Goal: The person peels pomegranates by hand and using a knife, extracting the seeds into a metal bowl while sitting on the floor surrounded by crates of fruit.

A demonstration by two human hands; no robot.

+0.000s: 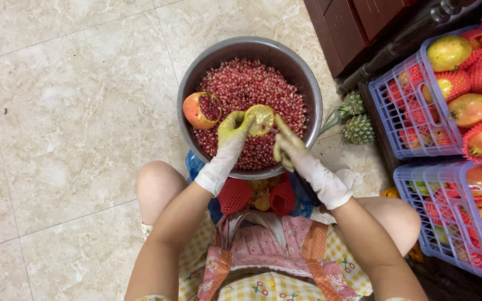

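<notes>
Glossy beige marble floor tiles (73,111) — dark wooden cabinet (352,22) (top right)

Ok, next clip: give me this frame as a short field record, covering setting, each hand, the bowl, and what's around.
setting: tiled floor, seen from above, person sitting low
left hand: gloved, holds an emptied pomegranate piece over the bowl
right hand: gloved, closed on a dark handle, what it belongs to is hidden
bowl: round metal, nearly full of red pomegranate seeds
in bowl: cut pomegranate half at the left rim
nearby: two purple crates of pomegranates in red net sleeves, two small pineapples
</notes>
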